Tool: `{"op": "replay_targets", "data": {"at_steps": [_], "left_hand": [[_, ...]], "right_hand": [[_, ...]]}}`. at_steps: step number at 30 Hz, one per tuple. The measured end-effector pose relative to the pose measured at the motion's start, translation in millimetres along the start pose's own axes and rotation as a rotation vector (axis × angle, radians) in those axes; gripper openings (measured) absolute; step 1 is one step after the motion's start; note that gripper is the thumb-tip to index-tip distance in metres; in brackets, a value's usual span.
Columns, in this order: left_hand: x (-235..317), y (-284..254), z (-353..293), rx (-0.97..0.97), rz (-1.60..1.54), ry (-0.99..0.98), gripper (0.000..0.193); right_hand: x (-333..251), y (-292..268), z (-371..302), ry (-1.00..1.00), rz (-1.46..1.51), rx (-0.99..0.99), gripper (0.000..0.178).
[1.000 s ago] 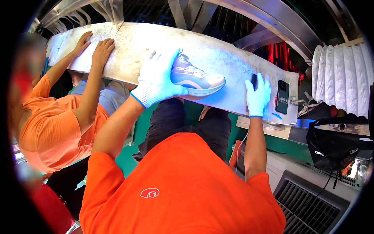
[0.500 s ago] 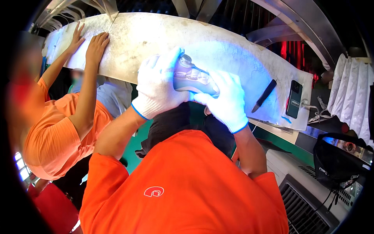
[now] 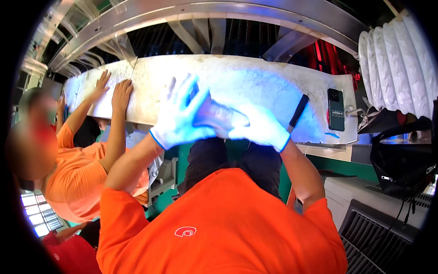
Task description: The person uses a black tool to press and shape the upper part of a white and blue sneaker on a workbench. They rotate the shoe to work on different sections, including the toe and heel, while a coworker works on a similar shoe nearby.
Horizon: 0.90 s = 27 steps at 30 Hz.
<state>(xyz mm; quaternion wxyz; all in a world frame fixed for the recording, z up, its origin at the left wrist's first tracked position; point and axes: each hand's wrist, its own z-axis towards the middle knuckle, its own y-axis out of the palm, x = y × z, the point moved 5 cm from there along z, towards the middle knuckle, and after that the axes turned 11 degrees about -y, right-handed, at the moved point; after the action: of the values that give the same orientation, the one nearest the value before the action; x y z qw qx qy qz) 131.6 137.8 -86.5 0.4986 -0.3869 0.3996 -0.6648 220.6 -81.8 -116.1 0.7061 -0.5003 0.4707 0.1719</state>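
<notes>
A pale grey shoe [image 3: 220,115] is held up at the near edge of the bench, blurred by motion and glare. On its left end is my left hand [image 3: 180,118] in a white knit glove, the thumb along the near side and the fingers spread up around the far side. My right hand [image 3: 262,127], gloved the same way, is closed round the other end, thumb toward me. Blue-white light falls on both gloves and the shoe. The sides of the shoe under my palms are hidden.
A black-handled knife [image 3: 299,111] and a dark phone [image 3: 336,109] lie on the worn bench top [image 3: 155,75] to the right. A co-worker's hands [image 3: 121,93] rest on its left part. Beyond are a metal rail and clear strips; a white hose [image 3: 392,68] and black bag [image 3: 401,157] are at right.
My view has tilted up, so more of the machine behind the bench shows. The shoe has turned and moved in my hands, and the left fingers have spread wider.
</notes>
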Motion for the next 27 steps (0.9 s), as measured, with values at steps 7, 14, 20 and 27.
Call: {"op": "replay_targets", "data": {"at_steps": [7, 14, 20, 27], "left_hand": [[45.2, 20.1, 22.5, -0.182, -0.030, 0.124, 0.099], [61.0, 32.7, 22.7, -0.175, -0.110, 0.217, 0.087], [62.0, 57.2, 24.0, -0.097, -0.203, 0.269, 0.077], [59.2, 53.8, 30.2, -0.067, -0.249, 0.280, 0.070]], "right_hand": [[34.3, 22.7, -33.2, -0.068, 0.156, 0.126, 0.089], [35.8, 23.7, -35.9, -0.110, 0.258, 0.147, 0.083], [35.4, 20.2, -33.9, 0.023, 0.272, 0.240, 0.078], [60.4, 14.0, -28.0, 0.064, 0.725, 0.081, 0.061]]}}
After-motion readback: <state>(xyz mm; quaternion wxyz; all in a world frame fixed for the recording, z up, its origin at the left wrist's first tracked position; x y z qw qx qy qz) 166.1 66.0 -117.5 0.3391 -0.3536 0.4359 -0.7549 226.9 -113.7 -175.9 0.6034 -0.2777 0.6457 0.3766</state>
